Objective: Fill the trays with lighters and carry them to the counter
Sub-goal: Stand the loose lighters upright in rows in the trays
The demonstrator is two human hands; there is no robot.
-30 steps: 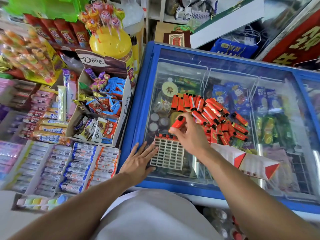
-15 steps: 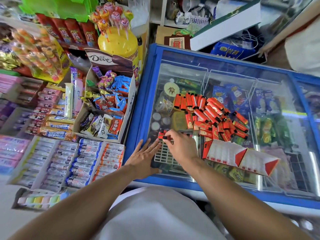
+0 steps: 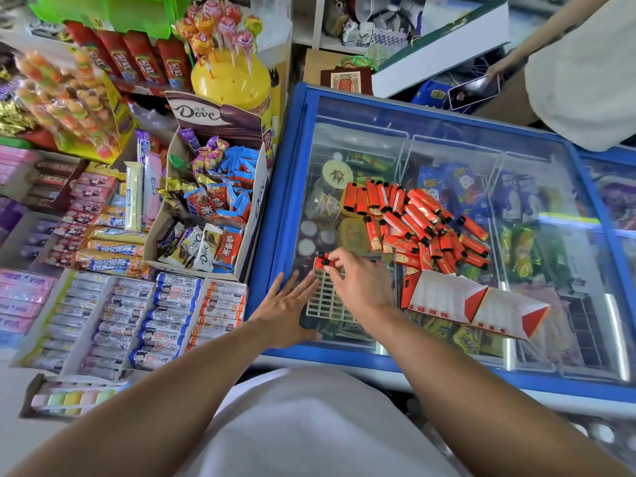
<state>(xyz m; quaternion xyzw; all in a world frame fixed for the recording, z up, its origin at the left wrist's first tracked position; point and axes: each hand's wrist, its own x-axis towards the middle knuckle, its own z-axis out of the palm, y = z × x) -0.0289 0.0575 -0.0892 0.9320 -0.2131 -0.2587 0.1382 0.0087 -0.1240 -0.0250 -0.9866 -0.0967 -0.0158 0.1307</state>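
My right hand (image 3: 358, 287) pinches a lighter (image 3: 321, 262) at the tray's (image 3: 323, 301) far-left corner; my left hand (image 3: 287, 304), fingers straight and spread, steadies its left edge.

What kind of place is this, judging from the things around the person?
Most likely a small shop. A glass-topped freezer holds packaged ices, a Dove display box holds chocolates, and a lollipop stand rises behind it. Loose lighters lie on the glass.
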